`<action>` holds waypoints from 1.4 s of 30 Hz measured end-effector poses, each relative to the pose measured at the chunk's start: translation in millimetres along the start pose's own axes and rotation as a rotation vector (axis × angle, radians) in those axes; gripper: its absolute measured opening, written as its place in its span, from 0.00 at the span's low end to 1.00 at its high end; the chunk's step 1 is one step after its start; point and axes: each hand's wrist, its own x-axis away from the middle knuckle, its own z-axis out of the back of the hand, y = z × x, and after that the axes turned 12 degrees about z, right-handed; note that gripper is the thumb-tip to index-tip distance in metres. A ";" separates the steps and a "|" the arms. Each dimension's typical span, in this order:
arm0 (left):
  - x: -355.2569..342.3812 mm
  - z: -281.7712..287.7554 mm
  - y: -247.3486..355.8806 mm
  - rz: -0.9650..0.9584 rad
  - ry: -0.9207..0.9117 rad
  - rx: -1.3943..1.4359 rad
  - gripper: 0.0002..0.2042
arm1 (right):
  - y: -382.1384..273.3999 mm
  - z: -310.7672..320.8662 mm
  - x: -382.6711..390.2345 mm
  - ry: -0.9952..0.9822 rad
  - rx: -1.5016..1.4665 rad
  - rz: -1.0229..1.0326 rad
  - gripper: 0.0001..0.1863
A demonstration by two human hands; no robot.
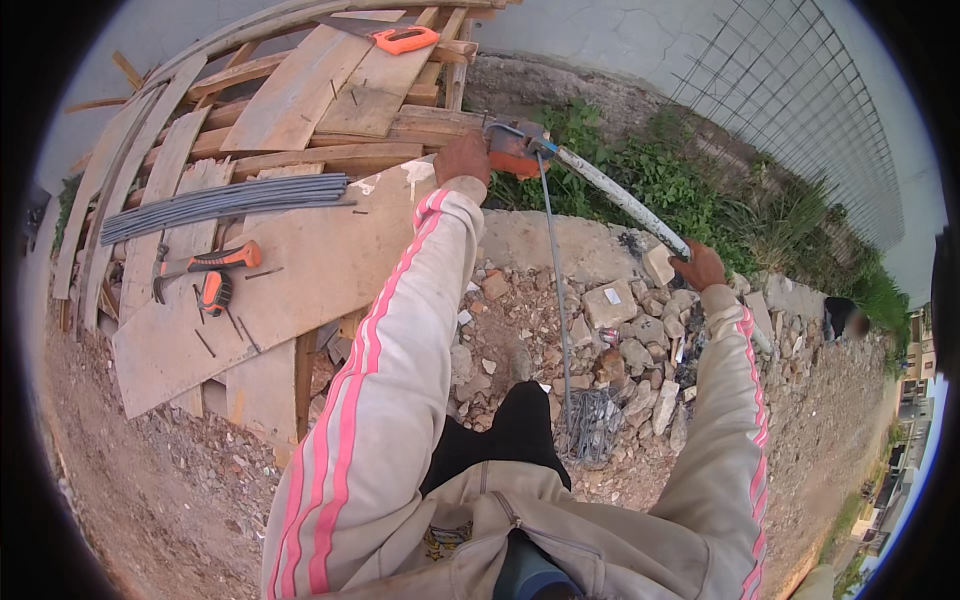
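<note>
My right hand (700, 266) is closed round the lower end of a long white lever (622, 198). Its upper end, blue at the tip, joins an orange-and-grey metal tool head (516, 150) at the edge of the wood pile. A thin steel rod (556, 270) runs from this head down towards the rubble. Close against the head's left side, my left hand (463, 160) is curled, its grip partly hidden. Left of it, a bundle of grey steel rods (230, 205) lies on the boards.
A hammer (215, 258), tape measure (215, 294) and loose nails (247, 334) lie on a board. Farther back is an orange-handled saw (405, 40). Wire (592, 425) lies among broken stones (610, 305). Wire mesh (800, 110) leans on the wall. A dark figure (842, 315) is far right.
</note>
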 end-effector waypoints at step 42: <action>-2.1 1.9 -9.3 -0.047 0.035 0.014 0.17 | -75.0 39.1 140.2 -0.010 0.052 -0.352 0.19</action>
